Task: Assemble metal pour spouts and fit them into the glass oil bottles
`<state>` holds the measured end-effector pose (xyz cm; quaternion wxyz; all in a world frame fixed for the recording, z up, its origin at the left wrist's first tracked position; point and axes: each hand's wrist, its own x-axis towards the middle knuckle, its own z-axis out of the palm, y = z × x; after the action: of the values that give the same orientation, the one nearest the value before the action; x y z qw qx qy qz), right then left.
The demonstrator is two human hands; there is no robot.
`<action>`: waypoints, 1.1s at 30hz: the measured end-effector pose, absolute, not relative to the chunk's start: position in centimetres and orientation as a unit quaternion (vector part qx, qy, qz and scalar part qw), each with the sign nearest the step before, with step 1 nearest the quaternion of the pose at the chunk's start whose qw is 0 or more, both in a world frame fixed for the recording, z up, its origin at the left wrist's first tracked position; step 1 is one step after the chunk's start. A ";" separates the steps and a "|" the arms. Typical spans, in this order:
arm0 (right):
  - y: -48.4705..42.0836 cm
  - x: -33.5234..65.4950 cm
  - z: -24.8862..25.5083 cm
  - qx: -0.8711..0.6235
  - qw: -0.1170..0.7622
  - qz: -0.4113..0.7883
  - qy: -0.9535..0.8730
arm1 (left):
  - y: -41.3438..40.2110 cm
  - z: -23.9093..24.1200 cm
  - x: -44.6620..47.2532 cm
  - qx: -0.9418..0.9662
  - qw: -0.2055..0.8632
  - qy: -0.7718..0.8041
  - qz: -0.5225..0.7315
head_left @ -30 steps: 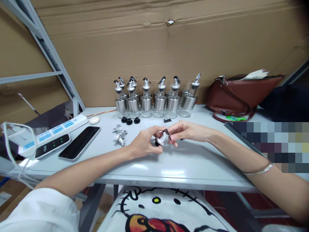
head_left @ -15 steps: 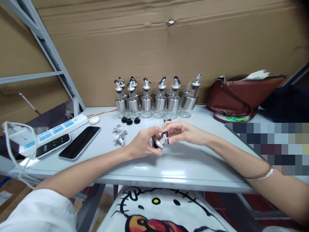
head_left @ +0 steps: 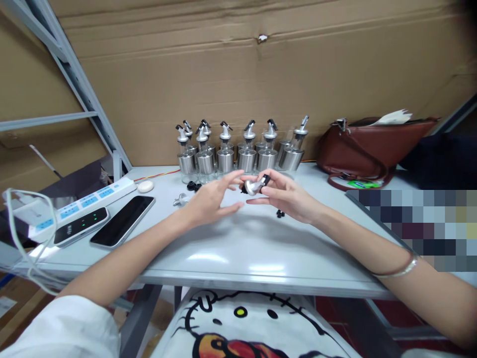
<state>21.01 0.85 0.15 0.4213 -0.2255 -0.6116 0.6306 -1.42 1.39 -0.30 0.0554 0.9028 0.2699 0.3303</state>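
Between the fingers of my right hand (head_left: 288, 195) is a silver pourer spout (head_left: 254, 186) with a black flip cap and a black stopper base, tilted on its side above the table. My left hand (head_left: 216, 198) is just left of it, fingers apart and holding nothing. Several silver spout pieces (head_left: 181, 200) lie partly hidden behind my left hand, beside black stoppers (head_left: 192, 186). Small black parts (head_left: 280, 214) rest on the table below my right hand. Several glass and steel oil bottles (head_left: 225, 156) stand at the back, with pourer spouts fitted on the front ones.
At the left lie a phone (head_left: 122, 221), a black device with green lights (head_left: 80, 227), a white power strip (head_left: 89, 201) and a round white object (head_left: 145, 186). A brown leather bag (head_left: 365, 149) sits at the back right, before the cardboard wall (head_left: 186, 74).
My left hand has let go of the pourer spout and opened, moving left. My right hand has lifted the spout slightly away from me, its black cap now pressed against the spout.
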 end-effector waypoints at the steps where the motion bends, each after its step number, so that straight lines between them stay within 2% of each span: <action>1: 0.9 21.1 0.2 -0.223 0.430 0.634 -0.604 | 1.8 0.2 -2.0 0.897 0.010 0.299 0.327; 4: 1.0 21.2 0.4 -0.235 0.442 0.637 -0.586 | 3.1 1.3 -3.6 0.857 -0.081 0.421 0.285; 9: 1.2 21.0 0.3 -0.273 0.458 0.608 -0.589 | 5.1 0.8 -5.6 0.816 -0.088 0.558 0.121; 20: 1.7 21.2 0.0 -0.339 0.455 0.570 -0.595 | 6.6 -0.6 -7.0 0.808 -0.090 0.577 0.083; 25: 1.4 21.2 0.3 -0.333 0.458 0.595 -0.570 | 6.0 0.2 -6.5 0.808 -0.101 0.570 0.114; 28: 1.3 21.2 0.8 -0.306 0.473 0.637 -0.527 | 5.0 1.3 -5.6 0.800 -0.087 0.554 0.213; 30: 1.3 21.2 1.0 -0.299 0.475 0.660 -0.500 | 4.1 1.8 -4.8 0.789 -0.027 0.520 0.326; 33: 1.3 21.2 1.1 -0.309 0.491 0.642 -0.501 | 2.5 1.9 -3.0 0.767 0.133 0.454 0.434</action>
<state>21.16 1.29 1.13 0.4912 -0.3093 -0.5006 0.6422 -3.04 2.46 1.87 0.1328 0.7670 0.4535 0.4341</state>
